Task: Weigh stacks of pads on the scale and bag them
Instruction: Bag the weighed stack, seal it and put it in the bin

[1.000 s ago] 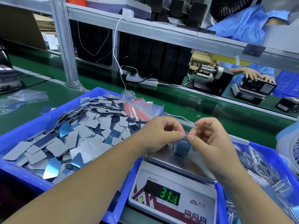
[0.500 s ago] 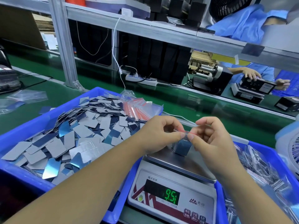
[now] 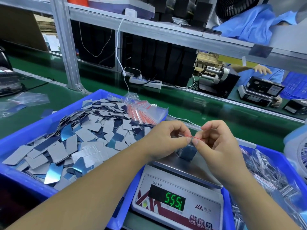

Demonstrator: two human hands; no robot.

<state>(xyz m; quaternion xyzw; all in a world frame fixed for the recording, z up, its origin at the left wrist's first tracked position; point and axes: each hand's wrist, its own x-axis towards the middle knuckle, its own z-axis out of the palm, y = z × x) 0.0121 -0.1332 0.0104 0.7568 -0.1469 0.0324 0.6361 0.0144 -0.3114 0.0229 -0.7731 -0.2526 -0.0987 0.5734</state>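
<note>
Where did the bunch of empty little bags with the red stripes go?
The empty bags lie at the far right corner of the left blue bin, on top of the loose pads, just beyond the left hand.

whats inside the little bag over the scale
A blue-grey stack of pads sits in the small zip bag, both hands pinching its red-striped top. The fingers hide the bag's opening; the pad count cannot be told.

Scale [image 3: 181, 193] between two bins: loose pads [image 3: 69, 143] left, filled bags [image 3: 272, 176] right (conveyor [image 3: 191, 105] behind).
</note>
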